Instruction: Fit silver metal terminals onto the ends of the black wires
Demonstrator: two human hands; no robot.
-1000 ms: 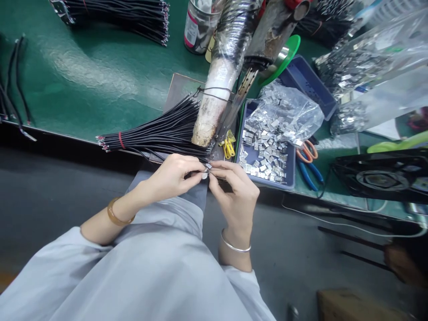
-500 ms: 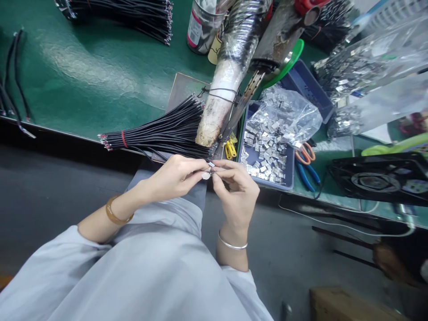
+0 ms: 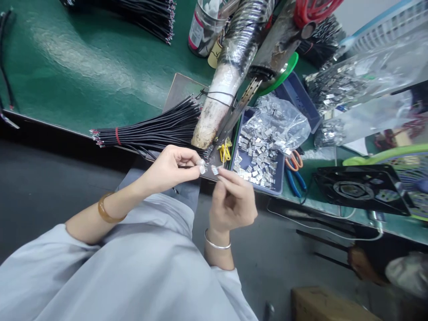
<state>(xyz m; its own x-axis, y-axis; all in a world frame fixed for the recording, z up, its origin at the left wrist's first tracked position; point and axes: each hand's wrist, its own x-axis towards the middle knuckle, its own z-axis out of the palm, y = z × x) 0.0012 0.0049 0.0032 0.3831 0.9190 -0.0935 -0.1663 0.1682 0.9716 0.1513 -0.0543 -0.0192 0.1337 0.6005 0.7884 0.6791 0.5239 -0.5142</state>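
My left hand (image 3: 172,167) is pinched on the end of a thin black wire (image 3: 192,166) at the bench edge. My right hand (image 3: 232,200) pinches a small metal clip (image 3: 215,170) between thumb and fingertips, a little right of the left fingertips. Just behind the hands lies a bundle of black wires (image 3: 154,129) tied with a red band, its ends pointing left. A blue tray (image 3: 280,176) of several metal clips sits to the right of the hands, with a clear bag of clips (image 3: 281,120) lying on it.
A wrapped, soiled tool barrel (image 3: 220,98) slants down over the bundle. Yellow clips (image 3: 224,152), orange-and-blue pliers (image 3: 296,171), a black fan (image 3: 361,189), a jar (image 3: 205,26) and more wire bundles (image 3: 147,13) lie on the green mat (image 3: 83,67). A cardboard box (image 3: 331,305) stands on the floor.
My hands have drawn slightly apart: the right hand now holds the clip separate from the left fingertips. The view has shifted a little to the right.
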